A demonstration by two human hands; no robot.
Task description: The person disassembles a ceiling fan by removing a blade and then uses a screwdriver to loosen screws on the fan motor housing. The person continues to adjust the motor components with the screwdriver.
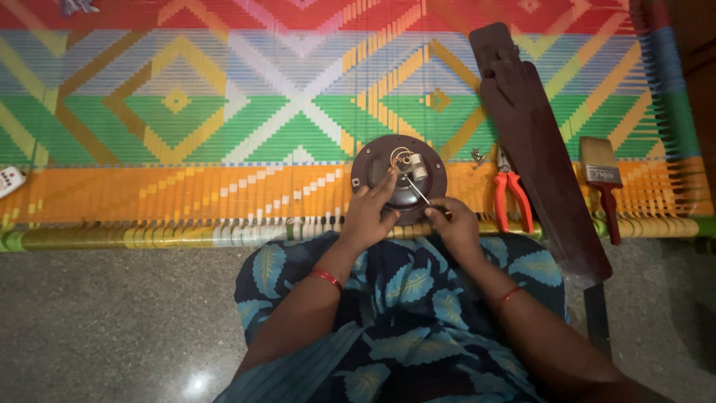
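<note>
A round dark-brown fan motor housing [373, 160] lies on the edge of a woven cot, its centre showing a brass ring and white parts. My left hand [368, 215] rests on its near left side, fingers pointing at the centre. My right hand [452, 222] grips a thin screwdriver [417, 189] whose metal shaft slants up-left into the motor's centre.
The colourful woven cot [224, 112] fills the upper view. A dark fan blade [533, 142] lies to the right, with red-handled pliers [511, 195], a few small screws [477, 156] and a paintbrush [603, 179] nearby. A white remote [9, 180] sits at far left. Grey stone floor [112, 321] below.
</note>
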